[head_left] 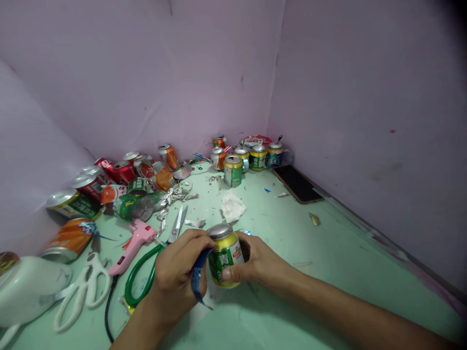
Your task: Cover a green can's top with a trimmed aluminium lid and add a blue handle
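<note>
A small green and yellow can (225,253) with a silver top stands nearly upright near the front of the table. My right hand (260,265) is closed around its right side, thumb across the front. My left hand (178,267) is closed at the can's left side, pinching a curled blue strip (197,277) whose lower end hangs free. The strip looks cut from thin can metal. The left fingertips reach the can's upper edge; whether they grip it too is hard to see. Green-handled scissors (140,274) lie just left of my left hand.
To the left lie a pink hot glue gun (136,243) with a black cord and white-handled scissors (85,287). Crushed and cut cans (126,206) pile up behind them. Small cans (232,171) stand at the back. A phone (297,183) and crumpled tissue (232,206) lie beyond my hands.
</note>
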Demonstrator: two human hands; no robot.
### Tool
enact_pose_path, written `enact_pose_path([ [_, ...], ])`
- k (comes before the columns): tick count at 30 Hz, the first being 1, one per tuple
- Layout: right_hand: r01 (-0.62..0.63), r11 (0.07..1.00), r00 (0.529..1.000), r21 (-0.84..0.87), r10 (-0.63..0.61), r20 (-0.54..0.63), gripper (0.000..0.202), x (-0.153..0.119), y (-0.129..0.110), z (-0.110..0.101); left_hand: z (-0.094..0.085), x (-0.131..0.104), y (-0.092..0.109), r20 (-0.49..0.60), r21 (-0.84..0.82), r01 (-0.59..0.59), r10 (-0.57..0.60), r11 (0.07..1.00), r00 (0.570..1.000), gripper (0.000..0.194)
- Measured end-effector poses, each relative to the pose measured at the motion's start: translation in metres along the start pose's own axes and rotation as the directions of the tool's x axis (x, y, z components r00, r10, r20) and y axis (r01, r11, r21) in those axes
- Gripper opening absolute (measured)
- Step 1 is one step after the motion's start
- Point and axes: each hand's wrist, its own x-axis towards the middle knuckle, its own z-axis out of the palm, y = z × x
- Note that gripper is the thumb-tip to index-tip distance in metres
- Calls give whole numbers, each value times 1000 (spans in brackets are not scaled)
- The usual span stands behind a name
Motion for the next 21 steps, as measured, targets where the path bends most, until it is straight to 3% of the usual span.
enact_pose_path([
  [21, 1, 1000, 1000, 10, -1, 7, 49, 0, -1, 0, 2, 0, 1, -18, 2, -19, 19, 1000, 1000, 27],
])
